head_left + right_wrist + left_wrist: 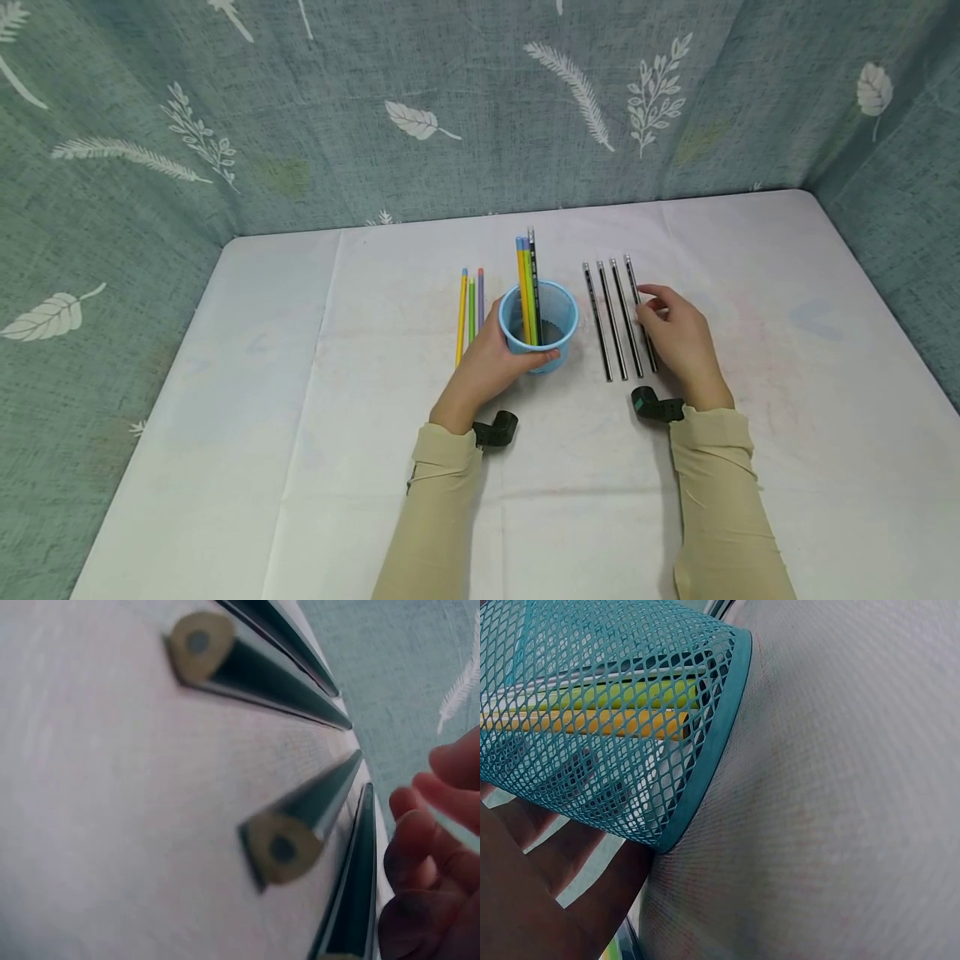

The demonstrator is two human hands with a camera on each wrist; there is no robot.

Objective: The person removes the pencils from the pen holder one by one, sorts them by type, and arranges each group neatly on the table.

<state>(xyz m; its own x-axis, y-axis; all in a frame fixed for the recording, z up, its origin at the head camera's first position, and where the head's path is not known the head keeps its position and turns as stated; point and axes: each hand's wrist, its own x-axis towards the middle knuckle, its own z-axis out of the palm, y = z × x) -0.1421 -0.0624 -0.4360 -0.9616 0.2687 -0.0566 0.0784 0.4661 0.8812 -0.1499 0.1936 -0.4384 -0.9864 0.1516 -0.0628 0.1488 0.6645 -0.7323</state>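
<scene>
**Blue mesh cup (564,310) in the left hand (491,362); right hand (681,337) at the dark pencils (626,318)**

Cup: upright near mid-table, its base band close against the cloth. Left fingers wrap the far side, thumb across the near side, clamped on the wall. Inside lean a yellow pencil (522,275), a green pencil (529,287) and a black pencil (535,267); the left wrist view shows their lower ends only through mesh.

Right hand: thumb and index bent, a gap between them, just beside the rightmost of four dark pencils in a row. Contact cannot be told. Right wrist view: nearest pencil ends blurred, flat-cut wood round a dark core; one cut off at the lower edge, the hand cut off at right.

Left of the cup, a yellow-barrelled pencil (462,317), a light green pencil (471,308) and a purple pencil (481,292); the hand hides the lower parts of the latter two. Beige sleeves (431,517) run out of the bottom edge; a black wrist camera (498,427) shows at each cuff.

Surface: white cloth (375,417), fold lines, faint pinkish smudges. Behind and at the sides, grey-green curtain (480,92) printed with white leaves and sprigs.

Writing: small pale marks on the dark barrels, too small to read.
</scene>
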